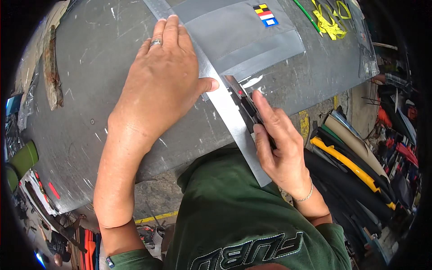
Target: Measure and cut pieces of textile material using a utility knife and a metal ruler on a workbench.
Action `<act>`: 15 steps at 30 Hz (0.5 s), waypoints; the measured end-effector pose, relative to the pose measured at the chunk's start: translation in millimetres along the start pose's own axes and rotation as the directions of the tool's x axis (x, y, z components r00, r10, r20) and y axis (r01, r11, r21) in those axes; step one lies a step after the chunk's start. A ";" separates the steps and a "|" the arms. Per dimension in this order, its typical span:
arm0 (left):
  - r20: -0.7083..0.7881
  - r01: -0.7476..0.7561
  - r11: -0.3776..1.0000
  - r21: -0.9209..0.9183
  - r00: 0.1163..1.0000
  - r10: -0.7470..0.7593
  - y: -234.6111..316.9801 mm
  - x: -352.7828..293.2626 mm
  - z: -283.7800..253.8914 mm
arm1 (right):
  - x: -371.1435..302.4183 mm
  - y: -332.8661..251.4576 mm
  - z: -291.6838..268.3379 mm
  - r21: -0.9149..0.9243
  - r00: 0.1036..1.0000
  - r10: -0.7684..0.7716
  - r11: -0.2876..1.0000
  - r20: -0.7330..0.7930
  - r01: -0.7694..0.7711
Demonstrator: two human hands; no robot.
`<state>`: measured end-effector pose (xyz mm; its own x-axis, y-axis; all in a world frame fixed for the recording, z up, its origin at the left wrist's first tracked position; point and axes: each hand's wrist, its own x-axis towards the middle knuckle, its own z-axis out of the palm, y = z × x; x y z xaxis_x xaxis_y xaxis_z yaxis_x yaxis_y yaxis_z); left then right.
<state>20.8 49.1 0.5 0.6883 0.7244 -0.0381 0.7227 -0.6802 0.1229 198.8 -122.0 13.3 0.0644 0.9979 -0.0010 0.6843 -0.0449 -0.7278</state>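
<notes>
A long metal ruler point(226, 108) slants across the grey table point(108, 36), its near end jutting past the edge toward my shirt. My left hand point(164, 83) lies flat on it, fingers stretched out and thumb pressed on the metal. Against the ruler's right side, my right hand point(285, 146) grips a dark utility knife point(245, 102) with its blade end pointing away from me at the fabric's near edge. Beneath the ruler's far part is a stitched grey fabric piece point(211, 36), bearing a small multicoloured flag patch point(265, 15).
A green pencil point(308, 18) and a crumpled yellow tape measure point(330, 26) lie at the far right of the table. On the left rests a worn wooden stick point(51, 72). Rolls of material, one with a yellow strip point(348, 164), lean below the table's right side.
</notes>
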 end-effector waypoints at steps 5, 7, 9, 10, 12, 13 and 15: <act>-0.015 -0.003 0.999 0.036 1.000 0.004 -1.1 -1.6 0.7 | 6.7 -7.6 1.6 0.024 0.998 0.060 0.998 0.023 -0.060; -0.017 -0.008 0.999 0.035 1.000 0.009 -1.5 -1.4 1.8 | 7.8 -10.4 0.0 -0.002 0.993 0.103 0.995 0.063 -0.103; -0.020 -0.013 0.999 0.037 1.000 0.013 -1.9 -0.8 1.7 | 7.3 -11.0 -0.4 -0.010 0.992 0.109 0.994 0.065 -0.108; -0.019 -0.013 0.999 0.040 1.000 0.014 -2.0 -0.4 1.0 | 7.0 -11.1 -0.5 -0.019 0.992 0.110 0.994 0.067 -0.109; -0.017 -0.017 0.999 0.041 1.000 0.018 -2.0 -0.3 1.0 | 7.1 -10.7 -0.3 -0.017 0.992 0.111 0.994 0.062 -0.110; -0.032 -0.023 0.999 0.032 0.999 0.024 -2.4 -0.4 1.6 | 6.9 -10.2 -0.5 -0.018 0.992 0.110 0.994 0.057 -0.109; -0.041 -0.028 0.999 0.022 0.999 0.029 -3.1 -0.5 2.9 | 7.4 -7.1 0.7 -0.027 0.994 0.093 0.995 0.065 -0.091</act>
<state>18.4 50.5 -2.7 0.7057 0.7085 0.0062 0.7043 -0.7025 0.1020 193.9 -114.3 18.0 0.0800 0.9903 -0.1132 0.6947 -0.1369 -0.7062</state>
